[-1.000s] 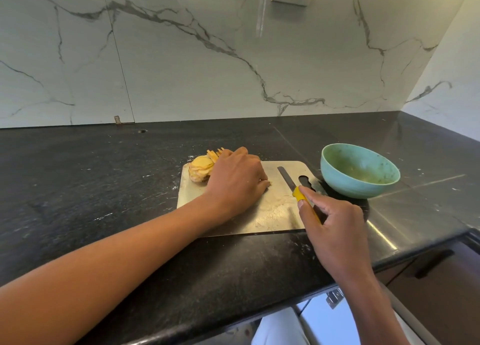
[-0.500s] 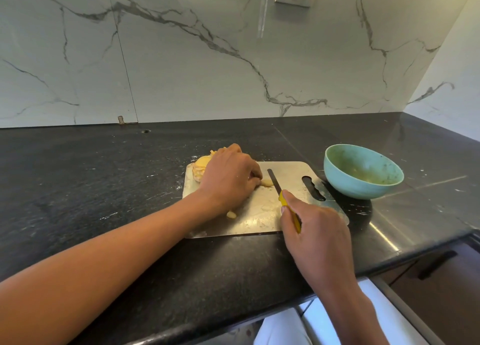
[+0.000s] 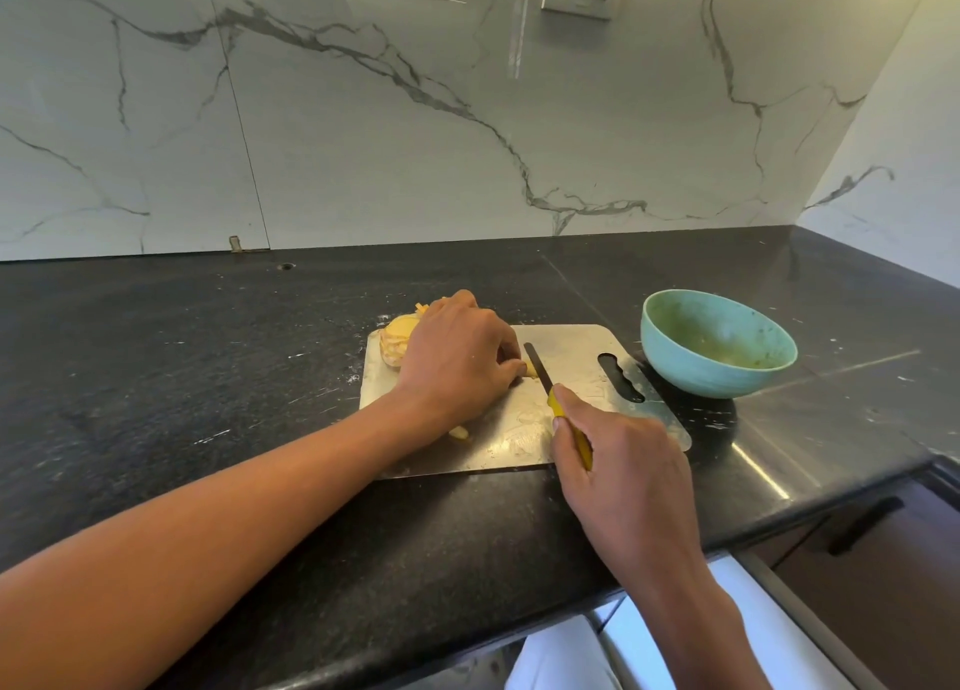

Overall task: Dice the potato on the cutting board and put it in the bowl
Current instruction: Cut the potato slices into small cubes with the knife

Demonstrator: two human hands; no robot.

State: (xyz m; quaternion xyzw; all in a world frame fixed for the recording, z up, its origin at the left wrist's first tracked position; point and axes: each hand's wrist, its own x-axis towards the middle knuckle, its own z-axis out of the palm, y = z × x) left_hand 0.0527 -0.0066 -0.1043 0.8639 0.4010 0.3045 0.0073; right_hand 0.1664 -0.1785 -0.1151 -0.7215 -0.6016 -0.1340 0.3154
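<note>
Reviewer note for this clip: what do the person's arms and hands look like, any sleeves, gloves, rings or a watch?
Both arms are bare along all that shows, with no sleeve in view. The left hand and right hand wear no gloves, and no ring, watch or bracelet shows on the fingers or wrists. No markings show on either forearm.

Knife [image 3: 537, 372] moved from board's slot side to potato strip [image 3: 530, 368] beside left hand [image 3: 457, 364].
</note>
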